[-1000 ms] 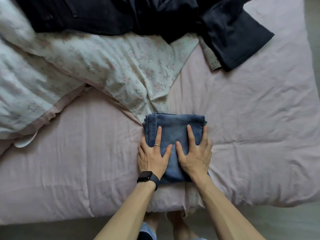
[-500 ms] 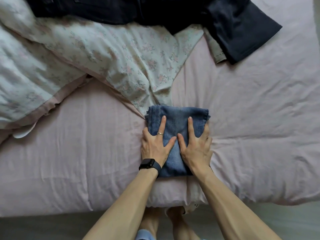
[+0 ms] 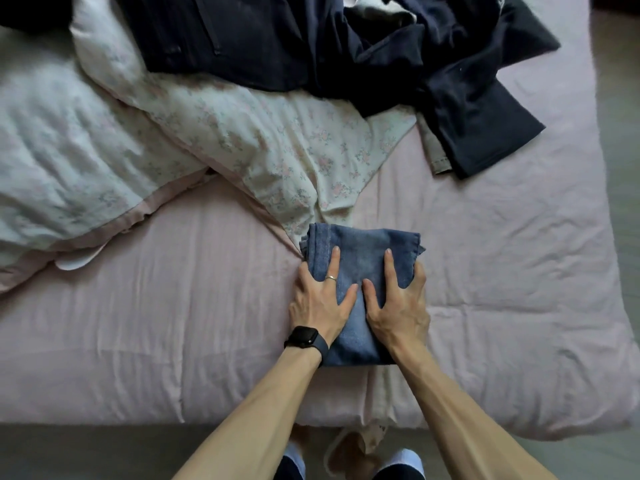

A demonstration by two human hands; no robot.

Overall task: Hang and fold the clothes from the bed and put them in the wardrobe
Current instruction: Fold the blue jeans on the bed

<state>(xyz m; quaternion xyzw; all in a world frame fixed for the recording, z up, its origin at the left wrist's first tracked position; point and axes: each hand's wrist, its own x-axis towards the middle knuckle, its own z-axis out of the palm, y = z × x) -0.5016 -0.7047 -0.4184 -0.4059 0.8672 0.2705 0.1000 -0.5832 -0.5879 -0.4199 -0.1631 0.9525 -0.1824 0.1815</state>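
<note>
Folded jeans (image 3: 360, 271) lay on the bed (image 3: 173, 323) near its front edge, a compact blue denim block w/ its far-left corner touching the floral duvet (image 3: 242, 143). Both hands were on it side by side, thumbs nearly meeting at the middle.

L hand (image 3: 320, 303): thumb & one ringed finger flat on top, outer fingers (image 3: 306, 271) bent down over the left edge, grasping that side. R hand (image 3: 398, 306): thumb & one finger flat on top, the rest curled over the right edge, grasping that side too. Couldn't tell if any fingertips reached under the denim.

Black watch (image 3: 304, 337) on the L wrist, thin ring (image 3: 330, 278) on the L finger lying on the denim.

Duvet was bunched across the left & middle of the bed. Pile of navy clothes (image 3: 311, 39) sat at the far side, partly on the duvet, one piece spilling right onto the pink sheet. A grey-beige strip (image 3: 433, 150) showed just beside that piece, partly under it. Grey floor (image 3: 69, 452) ran along the bed's near edge.
</note>
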